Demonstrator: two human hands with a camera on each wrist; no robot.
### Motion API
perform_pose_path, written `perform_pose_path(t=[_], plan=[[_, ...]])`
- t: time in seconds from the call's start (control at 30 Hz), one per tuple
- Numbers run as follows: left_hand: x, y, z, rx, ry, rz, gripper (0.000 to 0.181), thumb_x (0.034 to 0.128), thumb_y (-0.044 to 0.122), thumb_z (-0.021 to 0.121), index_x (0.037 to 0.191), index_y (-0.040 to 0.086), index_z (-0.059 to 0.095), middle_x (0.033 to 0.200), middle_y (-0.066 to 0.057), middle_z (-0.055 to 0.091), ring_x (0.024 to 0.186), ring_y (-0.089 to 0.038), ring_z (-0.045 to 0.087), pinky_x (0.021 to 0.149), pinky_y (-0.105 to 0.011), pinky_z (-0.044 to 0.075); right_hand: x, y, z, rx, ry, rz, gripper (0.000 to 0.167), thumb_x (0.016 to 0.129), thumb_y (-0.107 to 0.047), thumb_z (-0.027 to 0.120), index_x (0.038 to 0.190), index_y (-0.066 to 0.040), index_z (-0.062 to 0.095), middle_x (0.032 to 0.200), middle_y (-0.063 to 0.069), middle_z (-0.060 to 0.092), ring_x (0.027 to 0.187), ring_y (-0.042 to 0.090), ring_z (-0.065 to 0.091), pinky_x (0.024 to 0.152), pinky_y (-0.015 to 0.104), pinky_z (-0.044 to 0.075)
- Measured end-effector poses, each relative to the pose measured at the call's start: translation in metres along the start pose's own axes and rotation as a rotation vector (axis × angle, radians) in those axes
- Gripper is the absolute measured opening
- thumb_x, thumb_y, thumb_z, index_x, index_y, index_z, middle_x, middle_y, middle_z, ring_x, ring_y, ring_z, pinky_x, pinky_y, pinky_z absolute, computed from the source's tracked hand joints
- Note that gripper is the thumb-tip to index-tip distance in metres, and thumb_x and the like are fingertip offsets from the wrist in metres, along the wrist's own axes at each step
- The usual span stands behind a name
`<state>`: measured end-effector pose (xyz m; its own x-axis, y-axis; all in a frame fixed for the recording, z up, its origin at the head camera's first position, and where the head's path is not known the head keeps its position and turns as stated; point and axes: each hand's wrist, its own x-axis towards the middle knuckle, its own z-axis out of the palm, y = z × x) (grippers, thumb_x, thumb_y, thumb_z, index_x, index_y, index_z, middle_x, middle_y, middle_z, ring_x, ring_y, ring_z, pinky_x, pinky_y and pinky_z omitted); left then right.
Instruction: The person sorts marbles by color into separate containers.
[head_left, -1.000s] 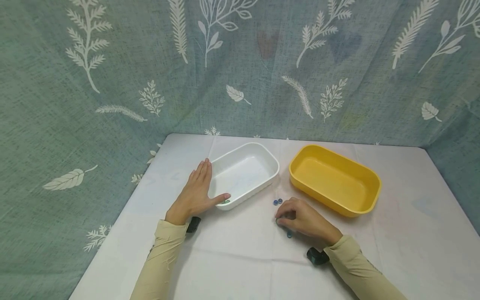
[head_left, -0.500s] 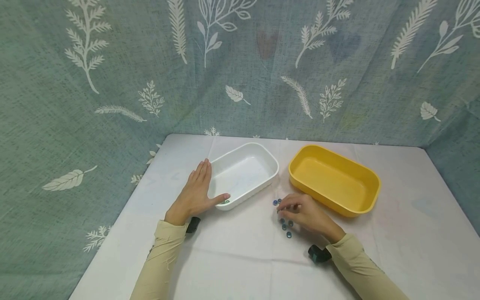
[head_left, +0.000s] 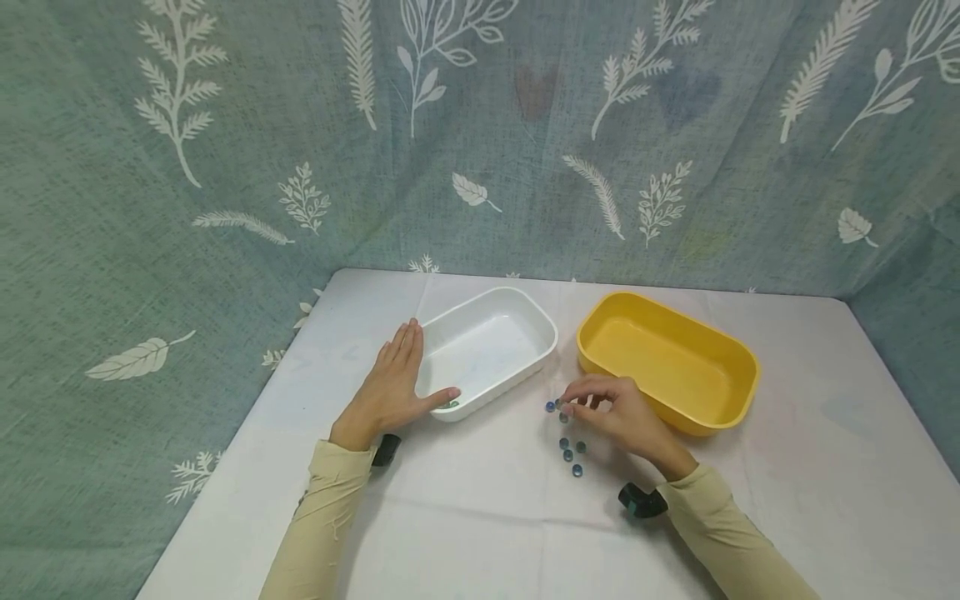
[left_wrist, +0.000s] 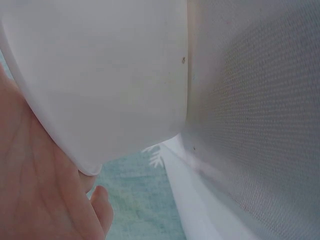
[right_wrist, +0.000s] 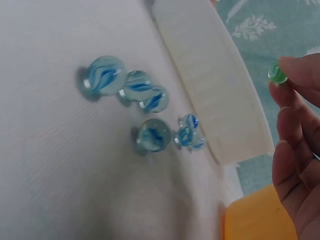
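Observation:
My left hand (head_left: 390, 385) rests on the left end of a white plastic tray (head_left: 495, 342). Its fingers lie straight along the rim, and the thumb reaches over the near corner. Beside that thumb, a bit of green marble (head_left: 451, 404) shows inside the tray. Between thumb and fingertip my right hand (head_left: 621, 415) pinches a green marble (right_wrist: 276, 74), seen clearly in the right wrist view. Below this hand several clear marbles with blue swirls (right_wrist: 106, 75) lie on the white cloth, between the white tray and a yellow tray (head_left: 667, 354).
White cloth (head_left: 480, 533) covers the table. A leaf-patterned green curtain (head_left: 480, 225) hangs behind and on both sides. Black wrist devices sit under each forearm, the right one (head_left: 642, 502) close to the table.
My right hand has lifted off the marbles and shifted slightly up and right, with a green marble now pinched. More blue marbles are uncovered. The left hand has stayed on the white tray.

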<state>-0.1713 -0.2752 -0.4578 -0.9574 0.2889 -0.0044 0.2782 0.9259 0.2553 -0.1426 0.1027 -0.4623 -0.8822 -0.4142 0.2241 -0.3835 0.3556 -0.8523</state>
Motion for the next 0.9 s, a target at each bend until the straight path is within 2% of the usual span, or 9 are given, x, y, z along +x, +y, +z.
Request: perform_pose_path(t=[0.57,0.73,0.9], plan=[[0.000,-0.001,0.001,-0.012,0.001,-0.003,0.124,0.0881,0.081,0.053,0.164,0.000,-0.001,0.175,-0.014,-0.007,0.164,-0.033,-0.004,0.132,-0.058,0.009,0.017,-0.011,-0.008,0.096,0.032,-0.015,0.009,0.092,-0.012,0.079,0.099,-0.013,0.082,0.095,0.006,0.075,0.083,0.012,0.059,0.071,0.020,0.050],[0.000,-0.001,0.001,-0.007,0.007,0.002,0.124,0.0885,0.080,0.053,0.164,-0.002,0.000,0.175,-0.016,-0.006,0.164,-0.034,-0.002,0.131,-0.058,0.010,0.024,-0.017,-0.008,0.100,0.049,0.004,0.008,0.092,-0.015,0.079,0.099,-0.013,0.083,0.097,0.006,0.077,0.084,0.013,0.060,0.072,0.021,0.051],[0.000,-0.001,0.001,-0.009,0.012,0.002,0.124,0.0882,0.080,0.054,0.164,-0.001,0.001,0.175,-0.016,-0.006,0.164,-0.033,-0.003,0.131,-0.058,0.010,0.033,-0.024,-0.008,0.099,0.065,-0.012,0.009,0.092,-0.016,0.079,0.099,-0.013,0.082,0.097,0.005,0.077,0.084,0.014,0.059,0.073,0.022,0.049]])
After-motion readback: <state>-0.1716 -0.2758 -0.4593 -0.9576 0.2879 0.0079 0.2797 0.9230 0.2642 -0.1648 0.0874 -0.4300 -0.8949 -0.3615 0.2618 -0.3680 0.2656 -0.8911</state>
